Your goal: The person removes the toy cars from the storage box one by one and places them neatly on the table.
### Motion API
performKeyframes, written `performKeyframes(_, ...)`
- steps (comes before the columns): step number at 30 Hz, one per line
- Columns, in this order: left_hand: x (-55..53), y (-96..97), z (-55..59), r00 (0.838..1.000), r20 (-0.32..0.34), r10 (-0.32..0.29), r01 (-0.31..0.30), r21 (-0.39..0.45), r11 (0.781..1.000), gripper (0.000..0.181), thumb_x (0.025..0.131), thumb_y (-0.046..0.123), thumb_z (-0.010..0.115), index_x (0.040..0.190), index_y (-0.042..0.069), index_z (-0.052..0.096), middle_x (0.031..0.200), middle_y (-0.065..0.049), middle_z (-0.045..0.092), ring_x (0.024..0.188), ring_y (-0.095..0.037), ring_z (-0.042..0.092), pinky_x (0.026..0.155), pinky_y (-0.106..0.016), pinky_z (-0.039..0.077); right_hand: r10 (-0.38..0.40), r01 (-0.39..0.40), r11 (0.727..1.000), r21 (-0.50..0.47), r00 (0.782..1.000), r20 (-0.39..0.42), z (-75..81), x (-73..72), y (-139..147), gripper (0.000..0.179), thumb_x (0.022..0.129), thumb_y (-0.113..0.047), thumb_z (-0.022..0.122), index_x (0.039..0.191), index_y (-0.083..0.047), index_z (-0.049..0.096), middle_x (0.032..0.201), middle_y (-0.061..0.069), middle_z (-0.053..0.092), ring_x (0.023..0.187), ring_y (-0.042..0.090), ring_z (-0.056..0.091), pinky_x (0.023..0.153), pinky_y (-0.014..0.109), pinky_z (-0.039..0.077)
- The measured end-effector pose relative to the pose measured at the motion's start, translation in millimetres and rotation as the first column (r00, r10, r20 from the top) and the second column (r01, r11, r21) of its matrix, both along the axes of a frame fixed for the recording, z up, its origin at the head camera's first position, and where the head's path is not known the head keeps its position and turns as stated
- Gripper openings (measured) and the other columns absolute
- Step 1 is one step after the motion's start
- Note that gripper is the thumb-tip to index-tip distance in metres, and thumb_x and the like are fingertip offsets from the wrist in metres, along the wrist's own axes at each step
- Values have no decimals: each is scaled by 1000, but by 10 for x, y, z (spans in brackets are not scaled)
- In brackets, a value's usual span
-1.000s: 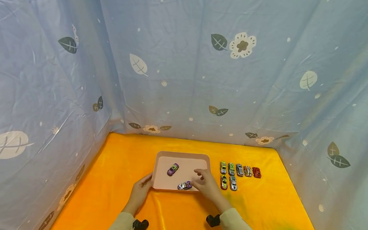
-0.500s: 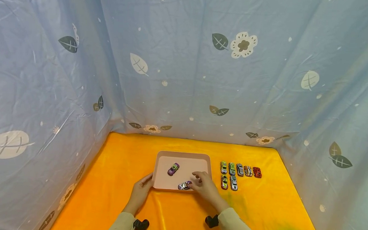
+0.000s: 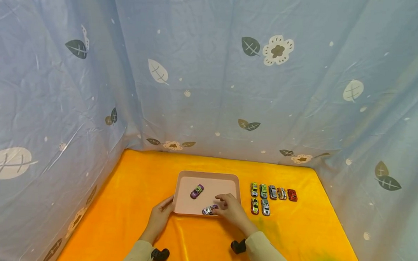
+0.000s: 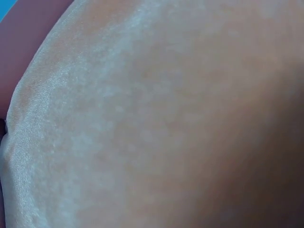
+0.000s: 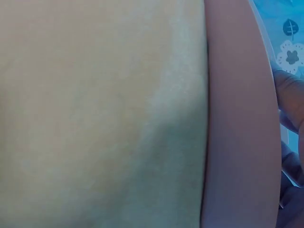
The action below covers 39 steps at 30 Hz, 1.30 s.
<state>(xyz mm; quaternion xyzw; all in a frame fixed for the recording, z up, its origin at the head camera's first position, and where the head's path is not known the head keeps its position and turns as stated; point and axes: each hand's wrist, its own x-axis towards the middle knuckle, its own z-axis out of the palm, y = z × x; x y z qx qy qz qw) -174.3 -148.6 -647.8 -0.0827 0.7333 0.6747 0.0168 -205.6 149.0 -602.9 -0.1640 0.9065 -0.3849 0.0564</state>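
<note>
My left hand (image 3: 159,218) grips the left side of a shallow pink tray (image 3: 207,176), its fingertips at the rim. Inside the tray, toward the back left, a purple and green toy car (image 3: 197,191) stands at a slant. Near the front wall lies a silver and purple toy car (image 3: 208,209). Reaching over the front right of the tray, my right hand (image 3: 231,210) has its thumb at this car's right end and its index finger raised and bent above it. In the right wrist view, fingers (image 5: 290,95) show past the pink tray wall (image 5: 242,118).
Right of the tray, toy cars stand in two rows on the yellow cloth (image 3: 295,235). A yellow car (image 3: 254,189) and a red car (image 3: 291,195) end the back row; a silver car (image 3: 265,207) is in front. Blue patterned curtains (image 3: 204,87) enclose the table.
My right hand has moved slightly left, its thumb closer over the silver and purple car's end. The left hand, the tray and the other cars stay put.
</note>
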Motion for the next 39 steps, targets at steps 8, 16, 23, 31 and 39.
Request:
performKeyframes(8,19,-20,11,1000,15,-23,22,22,1000,44,96,30,62,138,18,57,137,-2,55,132,-22,43,106,-42,39,69,-69,998,4,996,61,-15,-67,-51,51,81,-32,79,122,-5,65,99,7,57,85,21,52,76,33,49)
performKeyframes(16,93,6,300,998,18,-54,54,16,998,45,98,20,58,140,7,52,139,-10,53,132,-26,43,105,-43,40,98,-98,995,-8,989,106,-22,-123,-85,44,81,-26,79,118,-5,68,100,6,60,86,21,52,79,35,50)
performKeyframes(23,65,1,218,998,16,-55,54,48,997,46,98,23,60,141,9,52,140,-8,52,133,-26,42,106,-42,40,145,-143,989,-22,985,99,-38,-141,-89,36,82,-22,79,113,-4,71,96,6,60,86,24,51,77,31,48)
performKeyframes(31,8,-11,7,1000,-3,-25,25,33,999,44,97,28,61,139,17,56,138,-3,54,133,-23,42,107,-43,38,170,-171,985,6,982,88,-60,-172,-67,34,82,-21,78,111,-5,72,98,2,62,86,20,49,79,32,48)
performKeyframes(39,24,-4,73,1000,14,-26,25,41,999,42,97,26,61,138,17,57,137,-2,56,132,-21,44,106,-42,39,166,-167,986,10,982,85,-68,-174,-59,28,82,-20,78,107,-7,73,94,1,60,85,18,48,77,31,48)
